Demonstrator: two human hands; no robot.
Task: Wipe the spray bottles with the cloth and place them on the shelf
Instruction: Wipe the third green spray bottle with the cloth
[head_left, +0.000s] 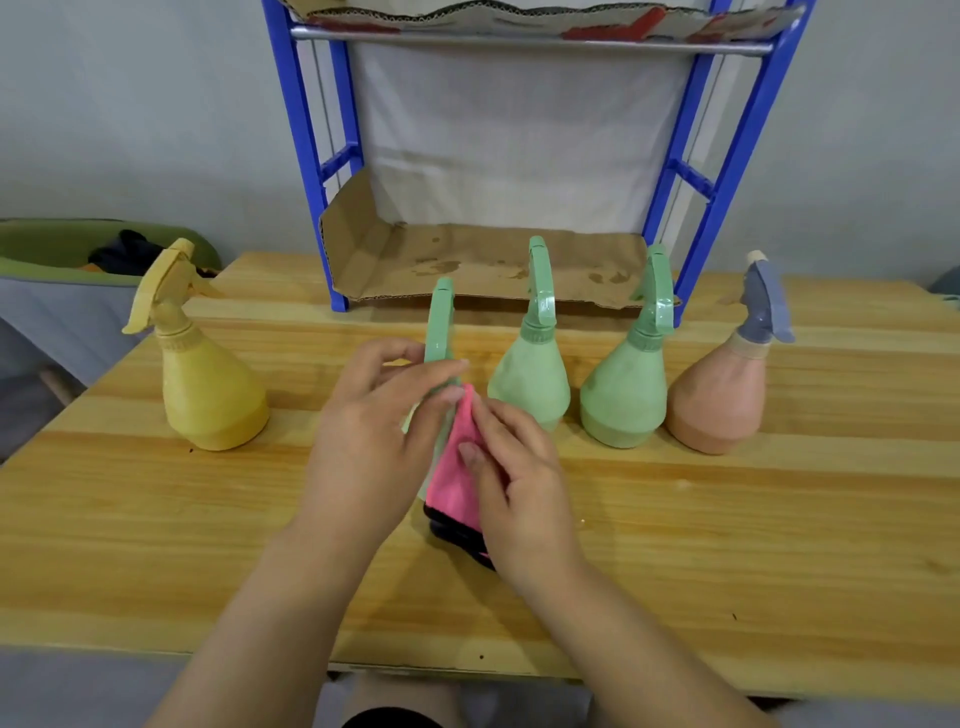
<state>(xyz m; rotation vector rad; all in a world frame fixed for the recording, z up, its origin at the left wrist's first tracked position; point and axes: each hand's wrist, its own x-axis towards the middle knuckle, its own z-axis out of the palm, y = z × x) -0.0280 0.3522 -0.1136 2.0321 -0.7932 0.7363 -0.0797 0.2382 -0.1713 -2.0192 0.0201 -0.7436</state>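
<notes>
Both hands work a green spray bottle (440, 332) at the middle of the wooden table (727, 545).

Left hand (363, 431) grips its neck; right hand (514, 483) presses a pink cloth (454, 478) to its side. Two green bottles (530, 384) and a peach bottle (714, 400) stand at two o'clock, a yellow bottle (208, 384) at ten, the blue shelf (306, 156) at twelve.

Matt plastic bottles (530, 384); fuzzy cloth (454, 467); smooth wood table (727, 519)
</notes>
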